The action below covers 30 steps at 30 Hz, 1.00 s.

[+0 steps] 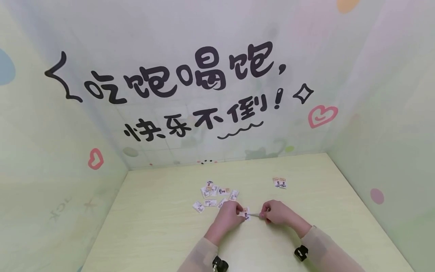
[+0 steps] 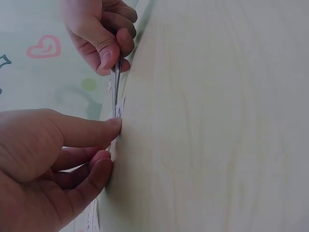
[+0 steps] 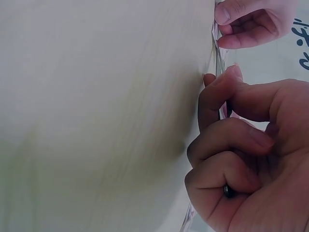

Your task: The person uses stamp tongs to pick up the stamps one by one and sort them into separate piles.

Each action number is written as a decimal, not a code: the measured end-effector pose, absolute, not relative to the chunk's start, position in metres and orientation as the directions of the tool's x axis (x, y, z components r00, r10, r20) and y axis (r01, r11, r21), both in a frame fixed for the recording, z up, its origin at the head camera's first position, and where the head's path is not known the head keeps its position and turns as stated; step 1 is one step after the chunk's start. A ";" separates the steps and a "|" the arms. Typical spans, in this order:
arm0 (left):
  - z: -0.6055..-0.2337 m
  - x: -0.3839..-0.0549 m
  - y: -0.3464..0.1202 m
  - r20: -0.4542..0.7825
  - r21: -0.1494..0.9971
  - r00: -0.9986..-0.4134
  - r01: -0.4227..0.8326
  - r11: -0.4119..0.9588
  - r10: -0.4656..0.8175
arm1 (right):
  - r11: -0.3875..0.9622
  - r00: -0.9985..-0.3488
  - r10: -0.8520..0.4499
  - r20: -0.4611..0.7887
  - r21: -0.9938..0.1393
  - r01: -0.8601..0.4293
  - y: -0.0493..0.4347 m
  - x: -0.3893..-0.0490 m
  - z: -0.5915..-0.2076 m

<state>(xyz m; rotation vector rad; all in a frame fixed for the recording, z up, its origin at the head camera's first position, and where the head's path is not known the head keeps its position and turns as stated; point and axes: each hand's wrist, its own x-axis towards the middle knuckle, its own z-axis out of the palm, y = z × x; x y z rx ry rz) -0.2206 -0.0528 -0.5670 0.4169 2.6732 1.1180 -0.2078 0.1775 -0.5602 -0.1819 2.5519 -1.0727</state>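
Between the thumb and fingers of my left hand, a small printed card is pinched just over the tabletop. My right hand grips slim metal tweezers, its fingers curled round them. The tweezers' tips point left and meet the card beside my left thumb. In the right wrist view, the thumb and forefinger close on the tweezers, and the other fingers of the right hand are folded into the palm. My left fingers hide part of the card.
Several more small cards lie scattered behind and left of my left hand. Two cards lie side by side at the back right. Printed walls enclose the pale wooden table at the back and both sides.
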 end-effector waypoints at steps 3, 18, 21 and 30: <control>-0.569 -0.220 -0.054 -0.082 0.727 -0.939 0.174 0.664 0.335 | 0.700 -0.924 -0.253 -0.286 -0.713 0.029 0.177 -0.208 -0.561; -0.578 -0.218 -0.055 -0.082 0.763 -0.944 0.147 0.629 0.320 | 0.691 -0.925 -0.257 -0.280 -0.723 0.027 0.178 -0.206 -0.562; -0.578 -0.219 -0.055 -0.077 0.764 -0.944 0.151 0.627 0.322 | 0.692 -0.926 -0.267 -0.269 -0.722 0.011 0.178 -0.204 -0.561; -0.578 -0.222 -0.056 -0.063 0.767 -0.942 0.165 0.620 0.328 | 0.697 -0.936 -0.273 -0.224 -0.716 -0.031 0.177 -0.203 -0.562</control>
